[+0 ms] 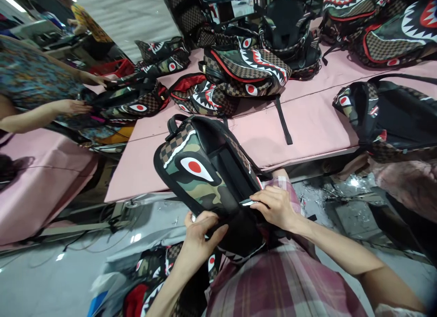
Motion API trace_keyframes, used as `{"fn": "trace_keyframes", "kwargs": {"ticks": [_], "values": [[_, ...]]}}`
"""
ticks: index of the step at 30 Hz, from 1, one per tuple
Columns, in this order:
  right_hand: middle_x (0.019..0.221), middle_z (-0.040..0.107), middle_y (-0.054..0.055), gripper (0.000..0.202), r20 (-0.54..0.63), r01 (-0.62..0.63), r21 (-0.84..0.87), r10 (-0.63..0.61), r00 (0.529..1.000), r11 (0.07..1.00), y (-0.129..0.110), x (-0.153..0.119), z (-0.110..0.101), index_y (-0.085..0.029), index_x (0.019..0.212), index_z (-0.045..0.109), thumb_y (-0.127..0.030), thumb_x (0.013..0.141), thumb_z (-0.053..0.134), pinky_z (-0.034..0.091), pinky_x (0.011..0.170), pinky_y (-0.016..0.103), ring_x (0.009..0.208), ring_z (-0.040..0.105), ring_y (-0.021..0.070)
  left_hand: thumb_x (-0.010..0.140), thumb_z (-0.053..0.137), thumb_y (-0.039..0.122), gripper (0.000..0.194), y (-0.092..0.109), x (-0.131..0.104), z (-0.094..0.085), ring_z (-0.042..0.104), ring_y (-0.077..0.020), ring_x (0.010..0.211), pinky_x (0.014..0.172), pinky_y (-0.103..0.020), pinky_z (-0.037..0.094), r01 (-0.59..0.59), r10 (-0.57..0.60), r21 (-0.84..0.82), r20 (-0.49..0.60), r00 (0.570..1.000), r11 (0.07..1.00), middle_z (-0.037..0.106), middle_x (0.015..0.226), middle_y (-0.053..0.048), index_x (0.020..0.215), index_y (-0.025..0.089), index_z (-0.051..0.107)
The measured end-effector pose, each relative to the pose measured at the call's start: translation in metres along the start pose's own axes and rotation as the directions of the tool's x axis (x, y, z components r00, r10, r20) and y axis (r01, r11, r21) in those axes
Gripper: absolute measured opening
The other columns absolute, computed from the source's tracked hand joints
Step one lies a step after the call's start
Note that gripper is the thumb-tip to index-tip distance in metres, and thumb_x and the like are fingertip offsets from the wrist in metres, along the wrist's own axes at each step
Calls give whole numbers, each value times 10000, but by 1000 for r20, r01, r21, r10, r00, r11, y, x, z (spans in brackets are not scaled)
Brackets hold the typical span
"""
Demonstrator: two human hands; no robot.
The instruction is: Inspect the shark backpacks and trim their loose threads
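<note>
A camouflage backpack (218, 189) with a red and white eye patch and brown checks leans from my lap against the edge of the pink table. At its lower left edge, my left hand (203, 233) grips the black fabric between thumb and fingers. Pinched in my right hand (275, 208) is a small pointed metal tool (247, 202), its tip touching the dark fabric beside the bag's opening. The tool's exact kind is too small to tell.
Several similar bags, one a checked shark-mouth bag (249, 71), lie on the pink table (307, 126). At the left, a person's hands (77, 107) handle another bag (133, 103). More bags (150, 267) lie below my left arm.
</note>
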State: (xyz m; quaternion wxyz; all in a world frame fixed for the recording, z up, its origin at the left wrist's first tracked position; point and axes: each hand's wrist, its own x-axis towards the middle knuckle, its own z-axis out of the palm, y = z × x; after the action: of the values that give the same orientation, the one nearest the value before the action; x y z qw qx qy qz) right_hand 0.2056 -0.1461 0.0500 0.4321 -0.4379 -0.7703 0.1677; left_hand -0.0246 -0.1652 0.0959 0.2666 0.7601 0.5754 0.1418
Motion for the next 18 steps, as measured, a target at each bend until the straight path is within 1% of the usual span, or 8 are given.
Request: {"fn": "trace_keyframes", "kwargs": {"ticks": [3,7,10,15,18], "values": [[795,710,38,152,12,10,9,-10,1000,1000,1,1,0,-174,862,659,-286,857,556,438,667,277,724,627,152,780,483,437,301,2,0,0,573,-197,771,1022,-571,121,6,-6,4,2,1000,1000,619,726,-13,612,193,539],[806,712,34,166,52,38,-4,-38,998,999,1,3,0,-182,853,662,-281,873,530,433,676,282,728,627,150,784,476,443,313,2,-1,0,566,-203,789,1013,-581,126,23,-23,0,25,999,1000,615,755,-21,610,188,529],[788,711,36,173,64,34,-2,-34,997,999,2,4,0,-179,847,664,-286,873,530,429,677,285,726,626,152,781,482,435,304,1,-1,1,564,-201,788,1014,-589,126,28,-28,5,21,999,1000,608,756,-21,612,186,525],[742,697,27,172,28,-65,68,63,998,996,3,0,-2,-188,822,665,-293,869,536,431,624,276,659,605,143,793,491,374,247,5,-1,1,560,-186,777,1024,-590,139,28,-28,-9,15,999,1000,601,750,-24,642,181,521],[783,696,35,141,39,-73,78,70,997,994,4,0,-3,-194,869,658,-286,858,552,436,654,300,697,611,160,800,482,359,256,10,2,1,569,-194,783,1011,-635,117,30,-29,-36,18,999,999,599,732,-21,625,176,514]]}}
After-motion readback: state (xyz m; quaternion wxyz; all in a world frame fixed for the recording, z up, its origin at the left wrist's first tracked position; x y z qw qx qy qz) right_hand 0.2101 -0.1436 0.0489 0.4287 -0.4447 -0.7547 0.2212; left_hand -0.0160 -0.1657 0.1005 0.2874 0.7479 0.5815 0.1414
